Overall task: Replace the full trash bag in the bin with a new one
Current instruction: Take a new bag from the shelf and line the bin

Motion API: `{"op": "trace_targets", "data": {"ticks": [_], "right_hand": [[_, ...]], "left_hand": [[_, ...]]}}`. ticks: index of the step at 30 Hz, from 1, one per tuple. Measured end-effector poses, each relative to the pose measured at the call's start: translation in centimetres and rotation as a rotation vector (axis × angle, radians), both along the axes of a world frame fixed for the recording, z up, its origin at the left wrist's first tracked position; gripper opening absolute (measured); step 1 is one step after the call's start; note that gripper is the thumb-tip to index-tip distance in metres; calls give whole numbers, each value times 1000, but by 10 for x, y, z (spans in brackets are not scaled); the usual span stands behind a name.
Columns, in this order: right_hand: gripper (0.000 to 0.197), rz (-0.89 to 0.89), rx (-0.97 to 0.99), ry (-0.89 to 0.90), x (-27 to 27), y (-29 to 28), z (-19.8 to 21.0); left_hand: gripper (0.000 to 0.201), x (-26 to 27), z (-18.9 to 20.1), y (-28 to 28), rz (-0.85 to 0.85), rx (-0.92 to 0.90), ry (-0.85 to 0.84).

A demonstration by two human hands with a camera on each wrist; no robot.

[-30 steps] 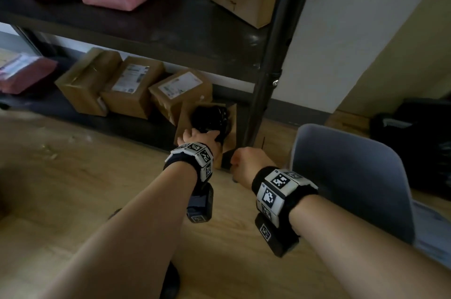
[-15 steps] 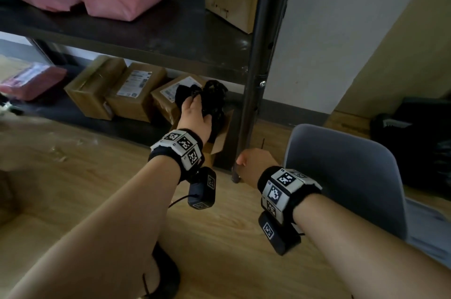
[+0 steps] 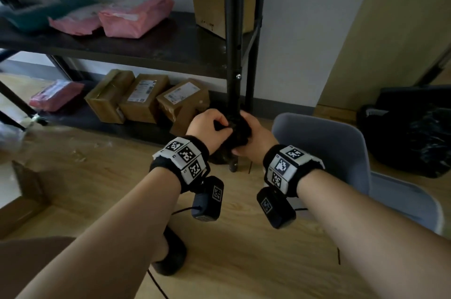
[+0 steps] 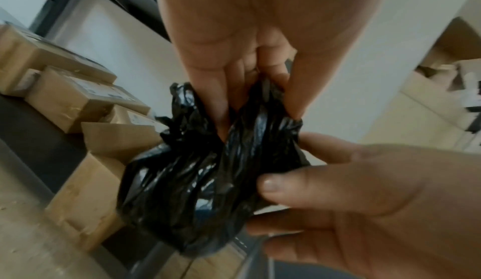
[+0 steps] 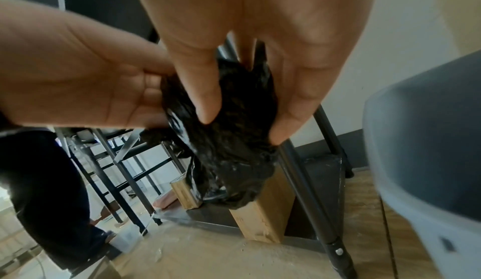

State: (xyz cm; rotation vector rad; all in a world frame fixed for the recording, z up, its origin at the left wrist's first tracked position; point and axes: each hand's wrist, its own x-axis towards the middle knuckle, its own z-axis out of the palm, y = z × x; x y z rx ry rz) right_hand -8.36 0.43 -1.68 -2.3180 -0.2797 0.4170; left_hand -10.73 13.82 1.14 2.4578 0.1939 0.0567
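Observation:
A crumpled bundle of black trash bags (image 3: 238, 134) hangs between my two hands in front of the shelf's black post. My left hand (image 3: 210, 125) grips its top with curled fingers; in the left wrist view the left hand (image 4: 257, 106) pinches the black plastic (image 4: 187, 191). My right hand (image 3: 251, 139) clasps the bundle from the right side, its thumb and fingers (image 5: 240, 127) pressed around the bundle (image 5: 234, 160). The grey bin (image 3: 329, 150) stands just right of my hands. A full black trash bag (image 3: 415, 137) lies on the floor at the far right.
A dark metal shelf (image 3: 146, 54) carries pink parcels (image 3: 136, 15) and a cardboard box (image 3: 212, 3). Brown boxes (image 3: 146, 98) sit on its lowest level. An open carton (image 3: 26, 191) stands at the left on the wooden floor. My black shoe (image 3: 170, 257) is below.
My left hand lifted the black bundle out of the open box on the lowest shelf and carried it right. My right hand came up and took hold of it too.

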Motion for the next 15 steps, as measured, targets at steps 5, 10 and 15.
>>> {"op": "trace_targets", "data": {"ticks": [5, 10, 15], "right_hand": [[37, -86, -158, -20, -16, -46, 19], [21, -304, 70, -123, -18, -111, 40], [19, -428, 137, -162, -23, -170, 64]], "left_hand": [[22, -14, 23, -41, -135, -41, 11], [18, -19, 44, -76, -152, -7, -14], [58, -21, 61, -104, -187, 39, 116]]}}
